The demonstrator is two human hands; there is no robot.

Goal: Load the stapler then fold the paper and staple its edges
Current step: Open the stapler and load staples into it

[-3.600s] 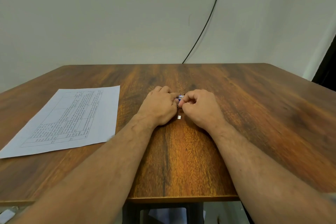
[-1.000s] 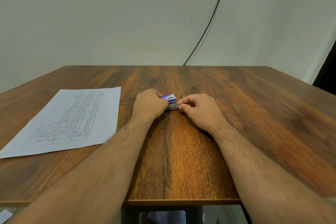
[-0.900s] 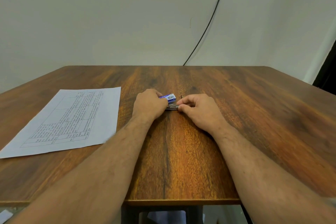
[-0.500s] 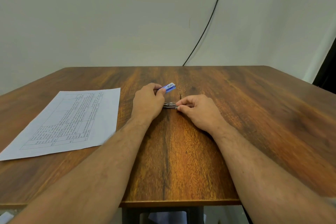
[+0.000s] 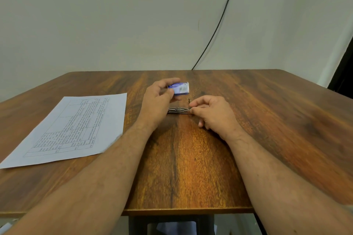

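My left hand (image 5: pixel 156 103) is raised a little above the wooden table (image 5: pixel 191 168) and pinches a small blue and white box (image 5: pixel 179 88) between thumb and fingers. Just below it a slim metal stapler (image 5: pixel 177 110) lies flat on the table. My right hand (image 5: pixel 214 114) rests on the table, with thumb and forefinger closed on the stapler's right end. A printed sheet of paper (image 5: pixel 72 126) lies flat and unfolded to the left of my left forearm.
A tiny dark metal piece (image 5: pixel 189 100) sits on the table just behind the stapler. A black cable (image 5: pixel 215 30) runs down the wall to the table's far edge. The table's near edge lies under my forearms.
My left hand has lifted the blue box up and away from the stapler, turning its face toward me. My right hand has kept its pinch on the stapler's end.
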